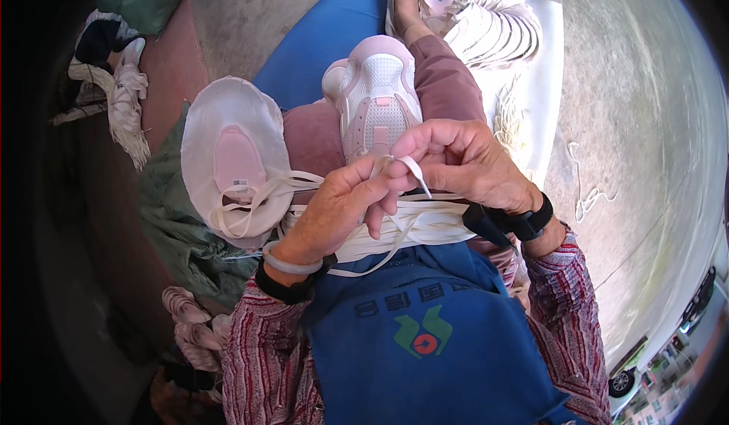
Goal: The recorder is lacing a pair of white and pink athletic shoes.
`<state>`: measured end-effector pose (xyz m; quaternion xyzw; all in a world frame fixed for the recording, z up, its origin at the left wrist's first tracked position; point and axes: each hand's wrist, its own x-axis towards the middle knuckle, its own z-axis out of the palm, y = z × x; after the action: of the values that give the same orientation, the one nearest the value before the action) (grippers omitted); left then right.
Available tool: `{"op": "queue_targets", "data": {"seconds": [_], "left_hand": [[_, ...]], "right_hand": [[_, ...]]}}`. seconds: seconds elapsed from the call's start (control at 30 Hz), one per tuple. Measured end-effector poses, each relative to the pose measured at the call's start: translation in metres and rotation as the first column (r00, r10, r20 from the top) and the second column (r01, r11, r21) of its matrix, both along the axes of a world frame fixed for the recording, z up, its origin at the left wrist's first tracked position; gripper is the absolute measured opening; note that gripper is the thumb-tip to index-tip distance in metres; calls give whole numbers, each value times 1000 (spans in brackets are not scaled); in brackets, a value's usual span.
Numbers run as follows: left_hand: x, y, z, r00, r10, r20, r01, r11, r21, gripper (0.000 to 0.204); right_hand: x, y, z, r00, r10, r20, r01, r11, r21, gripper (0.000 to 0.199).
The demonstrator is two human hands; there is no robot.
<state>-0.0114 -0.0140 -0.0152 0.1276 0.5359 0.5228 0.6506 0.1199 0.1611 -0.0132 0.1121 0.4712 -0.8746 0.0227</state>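
A thin white shoelace (414, 171) is pinched between my two hands, and its tip hangs down below my fingers. My left hand (330, 205) has thumb and fingers closed on one part of it. My right hand (467, 163) grips the lace close by, with curled fingers and thumb. Just beyond them, a pink and white shoe upper (380, 83) lies on my lap, its mesh tongue facing up. Under my hands a bundle of flat white laces (437, 224) rests across my lap. To the left sits a white shoe piece (199, 140) with a pink insole, laces trailing over its edge.
Several white shoe pieces (493, 26) are stacked at the far right on a white sheet (550, 61). A loose white cord (583, 197) lies on the floor at the right. Dark green cloth (171, 212) is bunched at the left. A blue apron (364, 349) covers my lap.
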Motion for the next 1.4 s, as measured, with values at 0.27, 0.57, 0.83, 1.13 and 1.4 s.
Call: {"op": "queue_targets", "data": {"seconds": [0.27, 0.57, 0.83, 1.13, 1.4], "left_hand": [[-8, -16, -3, 995, 18, 101, -15, 999, -33, 25], [-1, -26, 15, 967, -52, 250, 66, 997, -47, 22], [2, -29, 9, 951, 33, 307, -31, 999, -12, 19], [-29, -16, -2, 801, 527, -284, -470, 847, 247, 16], [-30, 16, -19, 271, -161, -949, 104, 985, -137, 27]], "right_hand": [[4, 7, -6, 889, -455, -52, 451, 889, -78, 19], [25, 6, 13, 955, -297, -23, 291, 946, -145, 18], [24, 2, 13, 982, -190, 11, 190, 971, -148, 19], [13, 24, -36, 974, -223, -34, 116, 366, 923, 17], [-36, 18, -32, 971, -212, 108, -1, 448, 894, 13]]}}
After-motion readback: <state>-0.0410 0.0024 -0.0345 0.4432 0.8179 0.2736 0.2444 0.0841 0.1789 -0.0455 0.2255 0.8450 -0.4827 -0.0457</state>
